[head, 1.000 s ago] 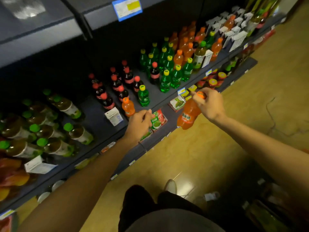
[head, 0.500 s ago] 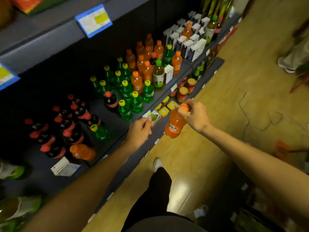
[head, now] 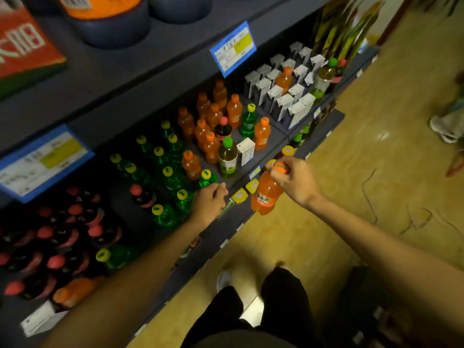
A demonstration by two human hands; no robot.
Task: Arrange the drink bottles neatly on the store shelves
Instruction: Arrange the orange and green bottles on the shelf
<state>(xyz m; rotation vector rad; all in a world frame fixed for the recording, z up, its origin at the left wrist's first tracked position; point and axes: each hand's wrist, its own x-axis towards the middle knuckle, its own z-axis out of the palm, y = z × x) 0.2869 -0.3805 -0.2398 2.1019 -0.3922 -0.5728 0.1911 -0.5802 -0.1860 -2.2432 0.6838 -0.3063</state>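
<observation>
Just off the shelf edge (head: 281, 156), an orange bottle (head: 266, 194) hangs tilted in the aisle, over the floor (head: 351, 172). The right hand (head: 295, 180) grips it at the neck, fingers curled round the orange cap (head: 280, 167). The left hand (head: 209, 203) rests at the shelf's front lip, fingers curled loosely; whether it pinches anything I cannot tell. Just behind that hand stand green bottles (head: 173, 177) with yellow caps. Beyond them is a cluster of orange bottles (head: 211, 119), with one dark red-capped bottle (head: 223, 128) among them, a tea bottle (head: 227, 159) with a green cap and a small white carton (head: 245, 150) beside it. Further right, rows of white cartons (head: 283, 96) fill the shelf. To the left, dark bottles with red caps (head: 62, 234) crowd together, one orange bottle lying on its side near them. Blue price tags (head: 233, 47) hang from the shelf above.
</observation>
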